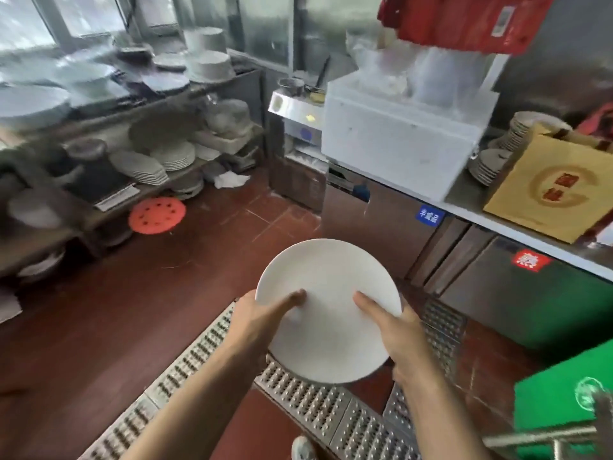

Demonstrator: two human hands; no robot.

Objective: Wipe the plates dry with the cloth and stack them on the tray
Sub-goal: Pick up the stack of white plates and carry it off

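Observation:
A round white plate [326,287] is held in front of me above the floor, its face tilted up towards me. My left hand [262,315] grips its left rim, thumb lying on the face. My right hand [393,330] grips the right rim, thumb on the face as well. The fingers of both hands are hidden behind the plate. No cloth and no tray show in this view.
Metal drain grates [308,403] cross the red floor below the plate. Shelves with several stacks of dishes [172,157] line the left. A steel counter [517,227] on the right carries a white foam box [401,141], a yellow bag [550,190] and small plate stacks. A green box [560,390] sits lower right.

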